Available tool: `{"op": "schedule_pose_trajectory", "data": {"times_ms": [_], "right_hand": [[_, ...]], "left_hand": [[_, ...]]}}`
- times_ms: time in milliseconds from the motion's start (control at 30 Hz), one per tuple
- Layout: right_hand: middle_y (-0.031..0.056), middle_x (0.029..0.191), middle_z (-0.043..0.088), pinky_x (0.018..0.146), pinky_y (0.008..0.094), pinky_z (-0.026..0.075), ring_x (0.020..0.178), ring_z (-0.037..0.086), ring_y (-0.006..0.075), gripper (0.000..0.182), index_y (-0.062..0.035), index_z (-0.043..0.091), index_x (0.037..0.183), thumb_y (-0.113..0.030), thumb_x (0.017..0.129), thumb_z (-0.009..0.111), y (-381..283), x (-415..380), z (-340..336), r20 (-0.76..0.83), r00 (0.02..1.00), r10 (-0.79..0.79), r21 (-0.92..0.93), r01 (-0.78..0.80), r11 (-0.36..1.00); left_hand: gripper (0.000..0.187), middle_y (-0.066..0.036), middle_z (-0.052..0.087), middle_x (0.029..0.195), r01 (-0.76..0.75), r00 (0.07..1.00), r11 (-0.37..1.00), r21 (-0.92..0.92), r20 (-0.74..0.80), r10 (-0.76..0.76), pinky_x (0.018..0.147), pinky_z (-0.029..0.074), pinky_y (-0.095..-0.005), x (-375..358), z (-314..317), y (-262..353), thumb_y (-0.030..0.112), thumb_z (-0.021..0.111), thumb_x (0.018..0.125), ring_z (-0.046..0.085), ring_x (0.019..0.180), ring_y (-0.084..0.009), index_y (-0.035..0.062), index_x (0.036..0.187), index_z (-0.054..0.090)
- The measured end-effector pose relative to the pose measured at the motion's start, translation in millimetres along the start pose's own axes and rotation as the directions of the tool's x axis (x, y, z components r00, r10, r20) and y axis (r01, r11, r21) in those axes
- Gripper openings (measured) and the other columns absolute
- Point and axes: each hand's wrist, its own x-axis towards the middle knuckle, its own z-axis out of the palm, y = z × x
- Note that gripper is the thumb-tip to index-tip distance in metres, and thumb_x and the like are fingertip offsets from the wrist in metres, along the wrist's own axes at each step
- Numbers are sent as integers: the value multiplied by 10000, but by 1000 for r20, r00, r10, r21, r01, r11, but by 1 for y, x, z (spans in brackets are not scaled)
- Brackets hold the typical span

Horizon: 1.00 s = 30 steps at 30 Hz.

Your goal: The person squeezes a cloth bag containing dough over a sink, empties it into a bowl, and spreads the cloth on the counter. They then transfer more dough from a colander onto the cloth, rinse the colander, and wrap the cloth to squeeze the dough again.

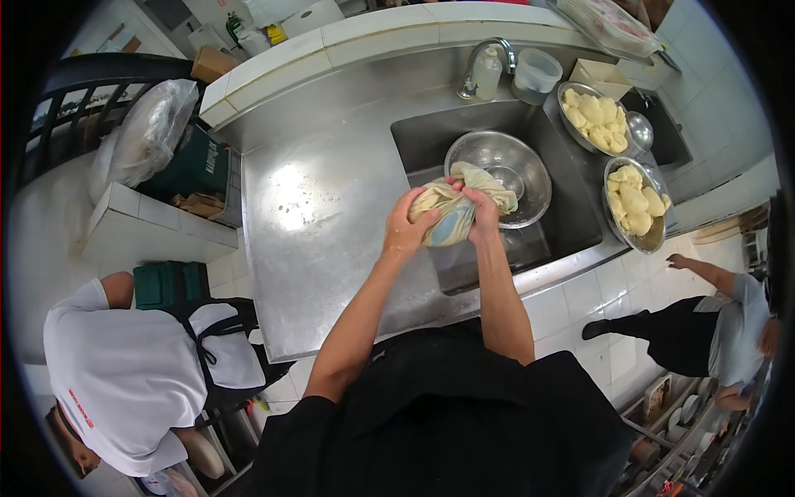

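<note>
Both my hands grip a damp-looking, cream-coloured cloth bundle (pixel 451 225) with a bluish patch, held over the left edge of the sink (pixel 571 236). My left hand (pixel 407 222) is wrapped round its left end. On the right side, my right hand (pixel 483 214) closes on the same cloth, whose loose end hangs toward a metal bowl (pixel 533 184). That bowl sits in the sink behind the cloth, and its inside is partly covered by it. What the cloth wraps, if anything, is hidden.
Two metal bowls of pale yellow lumps, a far one (pixel 571 137) and a nearer one (pixel 619 230), stand right of the sink. Behind it are a faucet (pixel 472 65), a soap bottle (pixel 489 76) and a plastic tub (pixel 537 73). A person (pixel 124 364) bends at left; another (pixel 704 323) is at right.
</note>
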Motion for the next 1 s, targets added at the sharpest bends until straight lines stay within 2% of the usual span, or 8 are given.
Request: {"op": "schedule_pose_trajectory", "data": {"times_ms": [133, 200, 333, 533, 600, 767, 933, 1000], "right_hand": [[166, 1325, 553, 1046, 426, 441, 1214, 542, 307, 654, 27, 441, 1362, -47, 725, 570, -6, -11, -4, 286, 952, -109, 63, 95, 993], [169, 1392, 508, 1079, 430, 416, 1278, 499, 313, 760, 20, 375, 1426, -32, 691, 560, -10, -14, 1, 323, 938, -130, 53, 119, 992], [169, 1485, 412, 1117, 429, 370, 1358, 414, 304, 828, 4, 368, 1441, -22, 637, 568, -12, -25, 15, 393, 895, -212, -8, 234, 972], [119, 1419, 475, 1080, 359, 393, 1277, 483, 231, 841, -15, 383, 1441, -16, 635, 621, -8, -43, 37, 447, 890, -89, -173, 184, 968], [97, 1383, 502, 1060, 339, 403, 1239, 508, 208, 834, -21, 391, 1439, -19, 645, 644, -5, -43, 35, 439, 898, -24, -250, 147, 957], [68, 1234, 582, 976, 325, 452, 1140, 555, 181, 634, -21, 522, 1316, -92, 735, 765, 14, -37, 9, 325, 935, 138, -668, 124, 734], [87, 1074, 634, 834, 320, 521, 975, 630, 183, 411, 4, 582, 1169, -123, 810, 734, 33, -18, -14, 200, 960, 195, -447, -88, 890], [91, 1048, 644, 825, 330, 533, 968, 641, 198, 373, 11, 577, 1173, -93, 835, 698, 28, -22, 4, 156, 965, 212, -229, -173, 958]], "left_hand": [[582, -171, 575, 1269, 65, 997, 987, 148, -40, -59, 1015, 433, -409, -6, -9, 27, 204, 766, 761, 541, 1168, -357, 90, 1296, 565], [545, -135, 575, 1255, -410, 891, 768, 492, 37, 451, 1007, 421, -411, -5, -11, 37, 148, 752, 754, 520, 1173, -342, 90, 1269, 581], [541, -116, 572, 1221, -504, 856, 644, 576, 233, 462, 964, 426, -436, 0, -12, 47, 102, 740, 737, 522, 1139, -323, 88, 1257, 588], [404, -101, 603, 972, -471, 881, 775, 422, 182, 437, 797, 466, -422, 7, -5, 44, 70, 689, 751, 571, 904, -320, 115, 1145, 612], [362, -129, 625, 927, -229, 962, 917, 326, 220, 162, 728, 489, -392, 5, -11, 49, 68, 663, 759, 596, 794, -297, 70, 1115, 598], [385, -88, 640, 798, -30, 971, 971, 239, 236, -28, 717, 510, -310, -3, -25, 25, 100, 698, 798, 600, 684, -180, 7, 1158, 603], [463, -79, 640, 936, 173, 959, 967, -188, 255, -122, 811, 497, -291, -24, -24, -7, 135, 716, 812, 594, 806, -152, -7, 1223, 560], [439, -117, 624, 1011, -25, 969, 993, -114, 243, 52, 831, 471, -314, -31, -23, -12, 134, 725, 772, 568, 959, -131, -26, 1150, 570]]}}
